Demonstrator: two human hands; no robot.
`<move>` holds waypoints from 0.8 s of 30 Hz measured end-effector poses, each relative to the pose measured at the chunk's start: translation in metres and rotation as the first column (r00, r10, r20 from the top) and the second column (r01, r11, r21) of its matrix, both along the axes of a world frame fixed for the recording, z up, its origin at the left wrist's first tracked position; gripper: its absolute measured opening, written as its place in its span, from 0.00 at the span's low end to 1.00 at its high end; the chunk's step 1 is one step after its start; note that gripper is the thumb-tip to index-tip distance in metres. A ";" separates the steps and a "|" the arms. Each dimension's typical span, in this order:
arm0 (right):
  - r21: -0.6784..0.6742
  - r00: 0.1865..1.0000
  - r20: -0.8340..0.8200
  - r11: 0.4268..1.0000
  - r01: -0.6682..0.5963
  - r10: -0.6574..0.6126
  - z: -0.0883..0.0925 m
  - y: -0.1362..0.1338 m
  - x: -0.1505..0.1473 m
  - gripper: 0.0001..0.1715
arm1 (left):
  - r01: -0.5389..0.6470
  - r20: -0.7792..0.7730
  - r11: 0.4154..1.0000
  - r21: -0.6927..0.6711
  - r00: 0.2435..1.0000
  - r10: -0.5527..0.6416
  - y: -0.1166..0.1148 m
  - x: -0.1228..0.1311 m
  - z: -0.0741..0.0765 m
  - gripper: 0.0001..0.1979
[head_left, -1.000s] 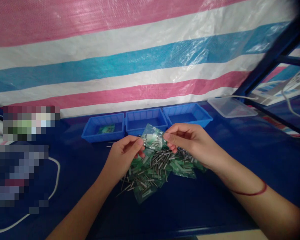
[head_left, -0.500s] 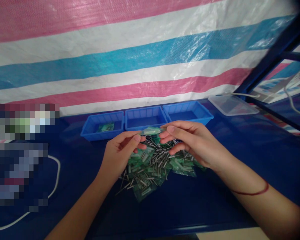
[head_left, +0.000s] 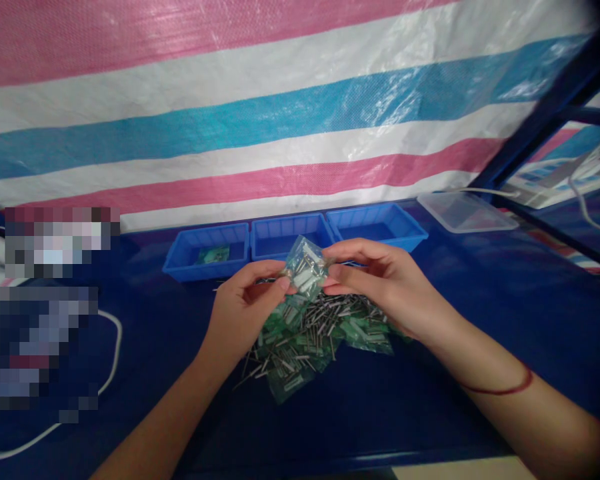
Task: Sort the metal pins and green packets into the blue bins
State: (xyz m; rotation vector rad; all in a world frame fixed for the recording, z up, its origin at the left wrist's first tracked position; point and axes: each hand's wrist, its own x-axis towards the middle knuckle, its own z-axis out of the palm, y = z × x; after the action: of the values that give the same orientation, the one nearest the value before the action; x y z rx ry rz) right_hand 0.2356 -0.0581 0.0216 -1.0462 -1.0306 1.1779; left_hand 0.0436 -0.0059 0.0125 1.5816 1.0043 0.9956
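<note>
Between both hands, raised above a heap, is a small clear plastic bag (head_left: 306, 268) with metal pins and white pieces inside. My left hand (head_left: 247, 300) pinches its left edge between thumb and fingers. On the opposite edge, my right hand (head_left: 380, 280) grips it the same way. Beneath them lies the heap of loose metal pins (head_left: 325, 317), mixed with greenish plastic bags (head_left: 290, 373) of similar pieces. The fingers and the held bag hide part of the heap's far side.
Three blue bins stand along the back: the left bin (head_left: 180, 267) contains a greenish bag, beside the middle bin (head_left: 290, 233) and right bin (head_left: 380, 223). A translucent lid (head_left: 470, 212) lies farther right. A white cable (head_left: 117, 340) curves across the left of the blue table (head_left: 380, 413).
The held bag has turned from nearly edge-on to face me, showing its contents. My right fingers have closed in around its edge, and both hands stay over the heap.
</note>
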 end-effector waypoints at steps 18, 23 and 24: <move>0.129 0.981 0.144 0.986 0.108 -0.126 0.002 -0.003 -0.003 0.12 | -0.178 -0.043 0.976 0.125 0.982 0.185 0.018 -0.011 -0.001 0.18; 0.146 0.968 0.178 0.978 0.150 -0.175 0.005 -0.002 0.004 0.09 | -0.465 -0.012 0.802 0.376 0.863 0.506 0.058 -0.050 0.004 0.22; 0.144 0.966 0.182 0.977 0.157 -0.182 0.005 -0.002 0.004 0.09 | -0.464 -0.078 0.777 0.424 0.837 0.542 0.063 -0.057 0.005 0.22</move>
State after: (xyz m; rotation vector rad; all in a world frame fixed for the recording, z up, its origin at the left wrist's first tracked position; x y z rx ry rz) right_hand 0.2397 -0.0604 0.0266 -1.1393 -1.1288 0.8717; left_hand -0.0130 0.0572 0.0180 1.7993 1.4951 1.5077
